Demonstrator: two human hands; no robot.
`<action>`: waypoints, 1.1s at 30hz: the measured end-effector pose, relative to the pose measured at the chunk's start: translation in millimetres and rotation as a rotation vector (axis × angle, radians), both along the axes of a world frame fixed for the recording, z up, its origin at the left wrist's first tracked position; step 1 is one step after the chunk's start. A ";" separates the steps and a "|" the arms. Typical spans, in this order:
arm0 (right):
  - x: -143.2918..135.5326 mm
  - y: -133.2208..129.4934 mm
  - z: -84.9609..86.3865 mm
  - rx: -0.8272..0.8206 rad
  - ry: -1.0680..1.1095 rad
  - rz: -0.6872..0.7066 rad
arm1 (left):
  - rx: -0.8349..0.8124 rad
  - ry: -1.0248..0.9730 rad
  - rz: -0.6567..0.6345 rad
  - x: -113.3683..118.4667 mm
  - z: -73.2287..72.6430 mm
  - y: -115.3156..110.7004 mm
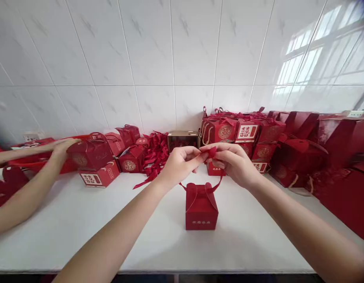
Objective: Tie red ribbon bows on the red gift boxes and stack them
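A small red gift box [201, 214] with gold lettering stands upright on the white table, its top flaps folded together. From the box a red ribbon [217, 184] runs up on both sides to my hands, which meet above it. My left hand [186, 160] pinches the ribbon between thumb and fingers. Close against it, my right hand [233, 160] pinches the ribbon too, and a bit of red shows between its fingertips. The exact hold is partly hidden by the fingers.
Stacked red boxes [224, 131] stand at the back right, with larger red bags [344, 137] beyond. Behind lie a heap of ribbons [156, 151] and an open cardboard box [184, 135]. At left, another person's hands [62, 145] reach toward a red box [93, 153].
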State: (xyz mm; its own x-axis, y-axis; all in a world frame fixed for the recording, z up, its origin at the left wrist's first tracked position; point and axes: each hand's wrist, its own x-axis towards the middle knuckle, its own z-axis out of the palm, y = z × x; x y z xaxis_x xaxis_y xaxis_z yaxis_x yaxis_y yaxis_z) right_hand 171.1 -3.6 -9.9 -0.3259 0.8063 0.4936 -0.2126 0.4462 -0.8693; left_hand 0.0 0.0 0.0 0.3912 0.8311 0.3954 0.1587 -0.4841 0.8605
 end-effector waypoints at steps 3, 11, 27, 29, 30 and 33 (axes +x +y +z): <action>0.8 -2.7 -8.1 0.063 -0.083 -0.063 | -0.019 0.013 0.008 -4.5 -3.2 0.7; 12.2 6.0 -20.2 0.649 -0.376 -0.338 | -0.262 -0.306 -0.177 -18.9 -10.8 7.7; 67.6 -6.8 -62.6 0.656 -0.658 -1.025 | 0.848 0.386 0.555 -71.3 -53.5 0.4; 100.6 -13.8 -81.3 0.435 -0.809 -1.037 | 0.745 0.572 0.637 -103.5 -70.0 3.1; 116.0 -16.9 -91.8 0.307 -0.927 -0.990 | 0.655 0.667 0.608 -118.7 -79.1 4.3; 143.1 -23.2 -119.7 0.030 -1.131 -0.729 | 0.389 0.831 0.414 -146.6 -104.8 6.8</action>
